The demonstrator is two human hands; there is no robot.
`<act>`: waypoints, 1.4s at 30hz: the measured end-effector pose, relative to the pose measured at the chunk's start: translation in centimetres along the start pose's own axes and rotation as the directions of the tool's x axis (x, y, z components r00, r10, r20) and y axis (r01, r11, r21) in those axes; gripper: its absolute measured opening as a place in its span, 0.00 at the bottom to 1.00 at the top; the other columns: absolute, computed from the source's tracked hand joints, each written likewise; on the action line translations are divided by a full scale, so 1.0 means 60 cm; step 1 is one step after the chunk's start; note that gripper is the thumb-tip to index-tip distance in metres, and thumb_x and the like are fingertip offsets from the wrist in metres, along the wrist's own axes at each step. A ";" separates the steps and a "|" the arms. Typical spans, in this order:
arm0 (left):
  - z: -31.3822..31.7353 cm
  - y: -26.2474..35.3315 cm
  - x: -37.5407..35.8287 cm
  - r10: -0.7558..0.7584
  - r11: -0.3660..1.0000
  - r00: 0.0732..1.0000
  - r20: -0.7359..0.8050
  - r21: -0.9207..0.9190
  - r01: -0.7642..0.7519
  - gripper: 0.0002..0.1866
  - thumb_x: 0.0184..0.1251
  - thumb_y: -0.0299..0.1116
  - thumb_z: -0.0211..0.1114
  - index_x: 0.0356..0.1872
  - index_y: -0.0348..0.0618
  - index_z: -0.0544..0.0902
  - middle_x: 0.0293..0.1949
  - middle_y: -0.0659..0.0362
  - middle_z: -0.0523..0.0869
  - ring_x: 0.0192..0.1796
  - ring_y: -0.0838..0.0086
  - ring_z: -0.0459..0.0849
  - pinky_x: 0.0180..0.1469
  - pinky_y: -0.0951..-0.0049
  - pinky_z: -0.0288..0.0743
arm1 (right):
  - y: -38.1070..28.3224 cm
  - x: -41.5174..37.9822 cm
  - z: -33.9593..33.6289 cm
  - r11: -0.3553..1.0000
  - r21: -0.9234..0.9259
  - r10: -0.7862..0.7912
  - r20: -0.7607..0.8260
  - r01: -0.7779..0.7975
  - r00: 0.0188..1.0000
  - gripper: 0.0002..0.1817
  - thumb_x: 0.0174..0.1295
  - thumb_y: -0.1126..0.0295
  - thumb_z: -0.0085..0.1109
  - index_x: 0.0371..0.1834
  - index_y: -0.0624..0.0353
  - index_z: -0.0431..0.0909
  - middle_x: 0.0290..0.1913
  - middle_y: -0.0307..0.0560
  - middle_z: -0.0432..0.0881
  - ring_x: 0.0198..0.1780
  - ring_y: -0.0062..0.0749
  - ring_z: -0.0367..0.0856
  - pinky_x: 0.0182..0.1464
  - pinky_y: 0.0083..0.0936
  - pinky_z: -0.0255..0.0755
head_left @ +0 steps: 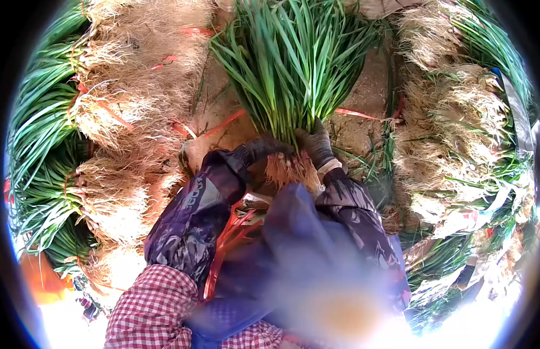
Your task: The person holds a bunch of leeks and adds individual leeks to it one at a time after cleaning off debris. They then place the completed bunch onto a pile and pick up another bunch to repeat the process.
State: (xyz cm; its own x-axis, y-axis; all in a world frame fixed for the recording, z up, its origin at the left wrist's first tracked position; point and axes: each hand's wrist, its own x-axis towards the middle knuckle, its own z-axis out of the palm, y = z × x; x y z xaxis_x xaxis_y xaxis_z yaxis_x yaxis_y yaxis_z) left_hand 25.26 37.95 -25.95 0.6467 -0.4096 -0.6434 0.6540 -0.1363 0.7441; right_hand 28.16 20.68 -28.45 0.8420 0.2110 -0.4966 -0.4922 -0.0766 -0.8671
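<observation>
A big bunch of green garlic [299, 75], as its flat green leaves and rooted ends suggest, spreads away from me, roots toward my body. My left hand [266, 148], in a dark glove, closes around the left side of the stalk bases. On the right side, my right hand [317, 143], also gloved, grips the same bunch, its thumb along the stalks. Below both hands hang the reddish-tan roots [292, 170]. Some fingers are hidden behind the stalks. An orange-red ribbon [356, 113] lies on the ground to the right of the bunch.
Rows of similar bunches [46, 116] line the left side, with pale roots [148, 87] turned inward. More root ends [450, 128] line the right. Loose red ribbons [226, 232] lie by my left forearm. A blurred bluish sheet [299, 232] covers my front.
</observation>
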 end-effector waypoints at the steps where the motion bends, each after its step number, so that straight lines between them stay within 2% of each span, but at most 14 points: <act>1: 0.000 0.024 -0.006 -0.001 1.000 1.000 0.024 -0.023 0.001 0.12 0.55 0.28 0.70 0.40 0.36 0.83 0.32 0.57 0.86 0.36 0.73 0.84 0.38 0.74 0.78 | 0.013 0.013 -0.002 0.999 -0.045 -0.017 0.008 0.017 1.000 0.30 0.56 0.78 0.62 0.63 0.68 0.63 0.54 0.52 0.77 0.50 0.35 0.77 0.55 0.25 0.71; 5: 0.007 0.020 -0.006 0.132 0.968 0.991 0.030 -0.219 -0.123 0.14 0.54 0.28 0.70 0.42 0.37 0.82 0.33 0.56 0.86 0.37 0.73 0.85 0.38 0.74 0.79 | -0.031 -0.014 0.017 0.952 -0.293 -0.116 -0.075 0.090 0.990 0.39 0.54 0.67 0.66 0.67 0.67 0.58 0.55 0.58 0.76 0.52 0.41 0.77 0.57 0.31 0.70; 7: 0.016 0.003 -0.007 -0.057 0.987 0.974 -0.219 -0.158 0.023 0.15 0.55 0.28 0.70 0.44 0.37 0.81 0.36 0.55 0.86 0.39 0.73 0.84 0.40 0.74 0.79 | -0.017 -0.024 0.027 0.888 -0.396 -0.326 -0.179 0.236 0.928 0.42 0.54 0.64 0.66 0.70 0.66 0.55 0.56 0.60 0.74 0.54 0.44 0.76 0.58 0.32 0.69; 8: 0.028 0.000 -0.016 -0.052 0.985 0.947 -0.318 -0.174 -0.004 0.16 0.55 0.29 0.70 0.45 0.37 0.81 0.38 0.55 0.85 0.40 0.72 0.84 0.41 0.73 0.79 | -0.047 -0.036 0.022 0.846 -0.519 -0.244 -0.170 0.124 0.955 0.44 0.56 0.63 0.66 0.72 0.63 0.50 0.61 0.63 0.70 0.59 0.45 0.73 0.60 0.33 0.67; 13: 0.068 0.019 -0.056 0.128 0.886 0.819 -0.559 -0.306 -0.347 0.26 0.58 0.36 0.70 0.55 0.36 0.75 0.46 0.53 0.83 0.48 0.70 0.82 0.49 0.71 0.78 | -0.019 -0.054 -0.010 0.900 -0.327 -0.331 -0.084 0.288 0.940 0.39 0.60 0.68 0.61 0.73 0.59 0.52 0.64 0.57 0.69 0.61 0.39 0.72 0.60 0.29 0.67; 16: 0.054 0.000 -0.014 -0.014 0.986 0.809 -0.587 -0.144 -0.087 0.34 0.60 0.44 0.68 0.63 0.35 0.69 0.53 0.53 0.80 0.53 0.68 0.81 0.56 0.71 0.74 | 0.001 -0.079 -0.041 0.874 -0.456 -0.179 0.019 0.168 0.984 0.42 0.59 0.64 0.62 0.74 0.57 0.50 0.67 0.55 0.67 0.63 0.44 0.70 0.63 0.32 0.65; 21: 0.113 0.092 0.058 -0.133 0.851 0.565 -0.814 0.199 0.487 0.72 0.36 0.63 0.76 0.71 0.31 0.38 0.68 0.36 0.57 0.69 0.50 0.62 0.67 0.59 0.62 | -0.044 -0.128 -0.037 0.527 -0.830 -0.035 0.194 0.183 0.980 0.49 0.51 0.47 0.60 0.74 0.55 0.49 0.72 0.58 0.55 0.72 0.53 0.55 0.69 0.53 0.49; 24: 0.089 0.043 0.089 -0.043 0.866 0.522 -0.852 0.228 0.444 0.68 0.40 0.61 0.75 0.70 0.27 0.41 0.44 0.44 0.68 0.40 0.60 0.68 0.39 0.63 0.67 | -0.042 -0.138 -0.048 0.403 -0.851 -0.149 0.302 0.337 0.941 0.44 0.54 0.46 0.58 0.72 0.51 0.54 0.72 0.55 0.56 0.72 0.49 0.56 0.69 0.53 0.49; 27: 0.046 -0.016 0.123 0.041 0.875 0.496 -0.867 0.271 0.401 0.67 0.43 0.58 0.76 0.68 0.25 0.38 0.24 0.50 0.78 0.16 0.68 0.73 0.15 0.67 0.70 | -0.091 -0.160 -0.082 0.361 -0.858 0.229 0.461 0.365 0.857 0.45 0.54 0.48 0.60 0.73 0.55 0.54 0.72 0.50 0.59 0.70 0.54 0.57 0.69 0.50 0.52; 28: 0.033 -0.028 0.134 0.062 0.874 0.500 -0.864 0.289 0.391 0.69 0.43 0.56 0.76 0.68 0.26 0.33 0.20 0.51 0.80 0.11 0.70 0.74 0.10 0.67 0.71 | -0.082 -0.149 -0.077 0.311 -0.881 0.451 0.467 0.356 0.761 0.38 0.55 0.48 0.59 0.69 0.48 0.62 0.71 0.44 0.63 0.70 0.48 0.58 0.70 0.55 0.47; 29: 0.032 -0.028 0.134 0.017 0.878 0.528 -0.849 0.265 0.399 0.71 0.43 0.55 0.77 0.67 0.27 0.28 0.22 0.49 0.81 0.11 0.70 0.74 0.10 0.66 0.72 | -0.030 -0.129 -0.048 0.231 -0.852 0.087 0.499 0.470 0.862 0.33 0.56 0.48 0.57 0.66 0.46 0.67 0.69 0.44 0.65 0.71 0.46 0.58 0.71 0.53 0.46; 30: 0.034 -0.023 0.131 -0.029 0.880 0.554 -0.832 0.242 0.409 0.74 0.42 0.53 0.78 0.67 0.28 0.23 0.24 0.47 0.81 0.11 0.70 0.75 0.10 0.66 0.72 | -0.012 -0.116 -0.032 0.219 -0.854 0.027 0.490 0.473 0.872 0.33 0.57 0.48 0.56 0.66 0.47 0.67 0.68 0.44 0.66 0.71 0.46 0.58 0.70 0.52 0.47; 33: 0.059 0.052 0.097 -0.220 0.884 0.602 -0.768 0.104 0.455 0.74 0.41 0.53 0.79 0.67 0.29 0.22 0.32 0.41 0.82 0.12 0.69 0.76 0.10 0.63 0.73 | 0.011 -0.085 0.014 0.238 -0.864 0.090 0.474 0.443 0.876 0.32 0.57 0.49 0.56 0.65 0.47 0.68 0.68 0.45 0.67 0.70 0.44 0.60 0.70 0.49 0.49; 42: 0.101 0.086 0.106 -0.161 0.833 0.492 -0.856 0.150 0.533 0.74 0.35 0.57 0.79 0.70 0.30 0.31 0.48 0.37 0.76 0.19 0.68 0.81 0.19 0.68 0.78 | 0.015 -0.107 -0.015 0.298 -0.875 0.258 0.459 0.382 0.850 0.28 0.59 0.51 0.54 0.62 0.47 0.72 0.65 0.46 0.71 0.67 0.41 0.65 0.68 0.39 0.55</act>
State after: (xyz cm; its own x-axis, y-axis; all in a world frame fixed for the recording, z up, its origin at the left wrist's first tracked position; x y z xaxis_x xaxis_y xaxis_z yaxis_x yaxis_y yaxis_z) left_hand 30.40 29.20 -25.13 0.5489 0.5920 -0.5901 0.8304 -0.4668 0.3041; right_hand 22.52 18.37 -26.08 0.4873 0.6074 -0.6274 0.3685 -0.7944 -0.4829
